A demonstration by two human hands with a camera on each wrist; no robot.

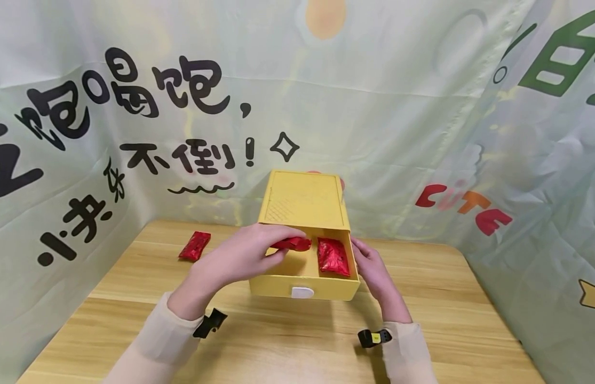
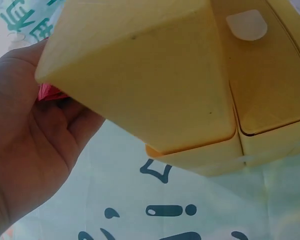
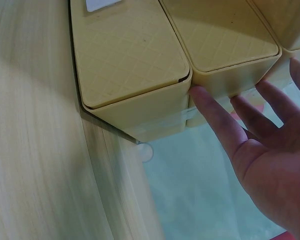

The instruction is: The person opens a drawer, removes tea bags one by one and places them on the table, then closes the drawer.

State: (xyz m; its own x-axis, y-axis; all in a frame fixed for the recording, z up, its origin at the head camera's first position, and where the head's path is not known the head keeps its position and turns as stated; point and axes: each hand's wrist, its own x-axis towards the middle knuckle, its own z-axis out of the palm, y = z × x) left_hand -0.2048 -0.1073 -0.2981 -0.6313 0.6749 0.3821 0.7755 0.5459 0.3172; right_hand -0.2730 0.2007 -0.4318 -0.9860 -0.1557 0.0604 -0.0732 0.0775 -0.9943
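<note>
Pale printed fabric [image 1: 383, 133] hangs behind and beside a wood-grain table [image 1: 441, 304].

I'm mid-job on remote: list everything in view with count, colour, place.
Cabinet: one, yellow, on the table.
Table: one, light wood, below the cabinet.
Open drawer: one, yellow, top of cabinet.
Closed drawers: two, yellow, below it.
Tabs: three, white, on drawer fronts.
Loose packet: one, red, on the table, left.
Drawer packet: at least one, red, in the open drawer.
Held packet: one, red, in left hand.
Printed backdrop: count unclear, pale green, behind the table.
Left hand: one, bare, pinching held packet.
Right hand: one, bare, at cabinet's side.
Sleeves: two, cream, on forearms.
Wrist devices: two, black, at wrists.
</note>
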